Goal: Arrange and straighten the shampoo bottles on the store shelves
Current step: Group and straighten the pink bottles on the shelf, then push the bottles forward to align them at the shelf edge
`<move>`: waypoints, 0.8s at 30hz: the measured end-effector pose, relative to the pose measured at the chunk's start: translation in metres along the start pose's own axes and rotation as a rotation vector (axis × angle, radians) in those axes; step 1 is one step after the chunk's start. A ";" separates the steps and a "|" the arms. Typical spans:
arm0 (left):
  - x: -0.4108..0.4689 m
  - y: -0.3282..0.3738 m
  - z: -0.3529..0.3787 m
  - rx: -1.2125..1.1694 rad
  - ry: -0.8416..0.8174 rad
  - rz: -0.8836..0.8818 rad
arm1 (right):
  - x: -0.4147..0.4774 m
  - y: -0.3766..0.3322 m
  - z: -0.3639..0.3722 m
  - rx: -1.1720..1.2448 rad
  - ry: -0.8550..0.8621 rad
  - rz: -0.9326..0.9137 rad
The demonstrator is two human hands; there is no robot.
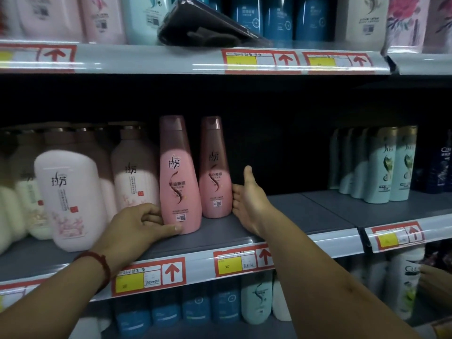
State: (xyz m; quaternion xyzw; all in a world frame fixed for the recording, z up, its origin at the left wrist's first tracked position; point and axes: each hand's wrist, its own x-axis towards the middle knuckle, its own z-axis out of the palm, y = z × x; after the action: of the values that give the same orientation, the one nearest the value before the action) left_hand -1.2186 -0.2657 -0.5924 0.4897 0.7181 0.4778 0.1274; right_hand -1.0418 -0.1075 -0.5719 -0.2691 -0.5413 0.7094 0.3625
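On the middle shelf [305, 209], the left hand [144, 223] has its fingers clamped low on the nearer pink bottle [179, 177], at its 8 o'clock. The right hand [247, 201], fingers apart and thumb raised, touches the farther pink bottle [215, 172] at its 4 o'clock; both bottles stand upright.

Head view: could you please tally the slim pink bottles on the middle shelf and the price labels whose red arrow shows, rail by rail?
Slim pink bottles: 2
Upper-rail red-arrow price labels: 3
Middle-rail red-arrow price labels: 3
Total: 8
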 end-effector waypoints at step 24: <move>-0.052 -0.025 -0.064 0.120 0.242 0.257 | -0.077 0.013 0.075 -0.954 0.487 -0.682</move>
State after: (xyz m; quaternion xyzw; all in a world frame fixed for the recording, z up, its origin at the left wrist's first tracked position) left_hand -1.2496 -0.3456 -0.5949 0.5231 0.6868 0.5021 -0.0515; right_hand -1.0570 -0.2138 -0.5647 -0.3670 -0.7552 0.1534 0.5209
